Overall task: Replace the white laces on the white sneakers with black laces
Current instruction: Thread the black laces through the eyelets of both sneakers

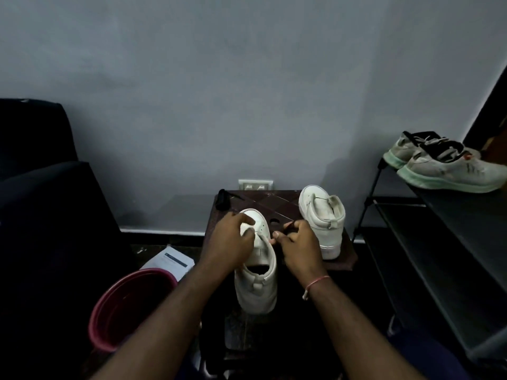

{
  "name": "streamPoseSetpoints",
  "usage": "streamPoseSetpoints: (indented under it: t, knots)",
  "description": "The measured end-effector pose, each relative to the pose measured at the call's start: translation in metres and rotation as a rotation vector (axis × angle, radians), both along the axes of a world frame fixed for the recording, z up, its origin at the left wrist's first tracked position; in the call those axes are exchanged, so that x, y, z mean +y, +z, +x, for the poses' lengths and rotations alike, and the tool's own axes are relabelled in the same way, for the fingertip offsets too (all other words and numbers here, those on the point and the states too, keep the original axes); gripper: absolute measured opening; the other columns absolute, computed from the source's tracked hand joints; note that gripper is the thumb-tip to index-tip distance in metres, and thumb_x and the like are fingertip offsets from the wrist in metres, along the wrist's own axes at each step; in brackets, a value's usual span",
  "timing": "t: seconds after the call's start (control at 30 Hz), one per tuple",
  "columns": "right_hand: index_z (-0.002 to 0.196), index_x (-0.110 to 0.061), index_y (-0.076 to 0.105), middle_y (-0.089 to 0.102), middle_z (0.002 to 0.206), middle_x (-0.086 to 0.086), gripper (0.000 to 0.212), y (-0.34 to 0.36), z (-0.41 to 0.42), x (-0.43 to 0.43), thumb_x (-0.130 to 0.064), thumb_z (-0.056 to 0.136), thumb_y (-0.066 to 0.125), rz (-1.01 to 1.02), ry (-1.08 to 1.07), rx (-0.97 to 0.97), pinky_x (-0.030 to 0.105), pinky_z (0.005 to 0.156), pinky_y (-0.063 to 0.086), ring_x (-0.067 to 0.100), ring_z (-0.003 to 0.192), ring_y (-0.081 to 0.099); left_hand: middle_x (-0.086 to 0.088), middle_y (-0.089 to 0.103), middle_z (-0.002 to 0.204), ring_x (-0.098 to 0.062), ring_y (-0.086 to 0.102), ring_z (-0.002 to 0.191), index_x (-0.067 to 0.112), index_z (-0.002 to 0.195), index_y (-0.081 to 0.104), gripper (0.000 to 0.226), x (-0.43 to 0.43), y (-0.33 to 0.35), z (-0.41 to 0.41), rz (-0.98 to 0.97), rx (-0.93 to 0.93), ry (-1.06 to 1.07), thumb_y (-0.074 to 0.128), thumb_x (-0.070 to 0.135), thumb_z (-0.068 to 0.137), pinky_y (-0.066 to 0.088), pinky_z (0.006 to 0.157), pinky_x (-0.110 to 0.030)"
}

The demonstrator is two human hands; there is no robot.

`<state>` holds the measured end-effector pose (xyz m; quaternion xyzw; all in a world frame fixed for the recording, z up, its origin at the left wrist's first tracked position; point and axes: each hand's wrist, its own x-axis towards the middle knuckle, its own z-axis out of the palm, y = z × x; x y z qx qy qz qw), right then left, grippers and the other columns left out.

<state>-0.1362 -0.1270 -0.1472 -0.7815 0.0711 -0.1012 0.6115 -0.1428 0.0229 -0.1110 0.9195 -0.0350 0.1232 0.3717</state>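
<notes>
A: Where's your left hand (229,241)?

B: It's curled over the toe of the near white sneaker (258,270), fingers and thumb closed on the front, on the dark bench (285,200).

A: And your right hand (297,242)?

B: Fingers bunched just beside the eyelets, pinching a thin black lace (288,224).

A: The other sneaker (323,218)?

B: Upright on the bench to your right, untouched. A dark bundle (222,199), perhaps laces, lies at the far left corner.

Looking like a dim home corner: worn trainers (450,165) sitting on a shoe rack (439,231), wall socket (255,184), pink bucket (129,308) standing nearby
</notes>
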Motion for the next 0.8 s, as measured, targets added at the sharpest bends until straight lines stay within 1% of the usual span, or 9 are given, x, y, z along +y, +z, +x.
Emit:
streamPoseSetpoints:
  t: [0.07, 0.13, 0.27, 0.37, 0.43, 0.5, 0.6, 0.7, 0.8]
  knots:
    - [0.082, -0.014, 0.054, 0.066, 0.068, 0.01, 0.015, 0.006, 0.009, -0.002, -0.005, 0.089, 0.065, 0.046, 0.042, 0.041, 0.029, 0.056, 0.056, 0.016, 0.055, 0.063, -0.007, 0.07, 0.105, -0.022, 0.065, 0.099, 0.011, 0.104, 0.07, 0.022, -0.004, 0.004, 0.025, -0.058, 0.087, 0.022, 0.054, 0.01, 0.089, 0.048, 0.084, -0.028]
    - [0.073, -0.015, 0.058, 0.063, 0.061, 0.004, 0.019, 0.009, 0.016, -0.003, -0.009, 0.091, 0.064, -0.042, 0.065, 0.06, 0.024, 0.048, 0.047, 0.007, 0.044, 0.054, -0.014, 0.071, 0.101, -0.025, 0.066, 0.099, 0.006, 0.1, 0.071, 0.019, -0.008, 0.005, 0.047, -0.034, 0.196, 0.028, 0.057, 0.007, 0.087, 0.049, 0.084, -0.03]
    - [0.077, -0.005, 0.07, 0.069, 0.071, 0.012, 0.022, 0.005, 0.024, -0.006, -0.018, 0.092, 0.062, -0.261, 0.094, 0.057, 0.035, 0.062, 0.047, 0.019, 0.061, 0.059, -0.018, 0.069, 0.087, -0.027, 0.067, 0.083, -0.004, 0.092, 0.071, 0.015, -0.011, 0.002, 0.065, -0.003, 0.341, -0.019, 0.062, 0.003, 0.083, 0.055, 0.075, -0.035]
    - [0.089, -0.002, 0.075, 0.074, 0.089, 0.01, 0.016, 0.004, 0.027, -0.005, -0.014, 0.09, 0.064, -0.308, 0.105, 0.045, 0.028, 0.071, 0.046, 0.017, 0.077, 0.063, -0.007, 0.065, 0.068, -0.018, 0.059, 0.064, 0.004, 0.073, 0.07, 0.01, -0.011, -0.007, 0.063, -0.07, 0.343, -0.016, 0.065, -0.002, 0.078, 0.054, 0.073, -0.036]
    - [0.094, -0.005, 0.076, 0.075, 0.095, 0.008, 0.013, 0.006, 0.03, -0.003, -0.011, 0.087, 0.067, -0.269, 0.099, 0.026, 0.027, 0.079, 0.049, 0.014, 0.083, 0.065, -0.005, 0.064, 0.066, -0.016, 0.058, 0.065, 0.017, 0.06, 0.06, 0.017, -0.01, -0.017, 0.061, -0.135, 0.285, -0.015, 0.069, 0.008, 0.071, 0.053, 0.074, -0.038]
    - [0.098, -0.006, 0.076, 0.075, 0.098, 0.008, 0.016, 0.007, 0.033, -0.001, -0.009, 0.086, 0.067, -0.26, 0.085, 0.007, 0.026, 0.082, 0.05, 0.013, 0.086, 0.066, -0.013, 0.069, 0.072, -0.019, 0.059, 0.068, 0.017, 0.058, 0.056, 0.008, -0.01, -0.026, 0.06, -0.136, 0.235, -0.036, 0.063, 0.018, 0.062, 0.053, 0.072, -0.042]
    - [0.096, -0.012, 0.077, 0.075, 0.096, 0.004, 0.016, 0.013, 0.036, 0.001, -0.013, 0.085, 0.066, -0.328, 0.093, -0.025, 0.023, 0.079, 0.05, 0.012, 0.087, 0.067, -0.009, 0.069, 0.073, -0.017, 0.06, 0.068, 0.019, 0.062, 0.058, 0.02, -0.007, -0.031, 0.061, -0.167, 0.224, -0.038, 0.067, 0.003, 0.069, 0.053, 0.073, -0.043]
    - [0.089, -0.016, 0.078, 0.076, 0.09, 0.003, 0.014, 0.015, 0.038, 0.0, -0.017, 0.084, 0.065, -0.444, 0.093, -0.027, 0.03, 0.079, 0.054, 0.017, 0.086, 0.069, -0.005, 0.066, 0.072, -0.014, 0.059, 0.067, 0.018, 0.066, 0.061, 0.025, -0.007, -0.025, 0.059, -0.191, 0.262, -0.058, 0.067, -0.004, 0.074, 0.053, 0.069, -0.035]
    - [0.086, -0.017, 0.077, 0.075, 0.088, 0.003, 0.013, 0.018, 0.038, -0.004, -0.018, 0.083, 0.064, -0.546, 0.11, -0.006, 0.031, 0.078, 0.054, 0.019, 0.084, 0.069, -0.003, 0.06, 0.064, -0.001, 0.051, 0.046, 0.006, 0.08, 0.068, 0.017, -0.003, -0.014, 0.059, -0.244, 0.348, -0.104, 0.061, -0.01, 0.08, 0.041, 0.047, -0.014]
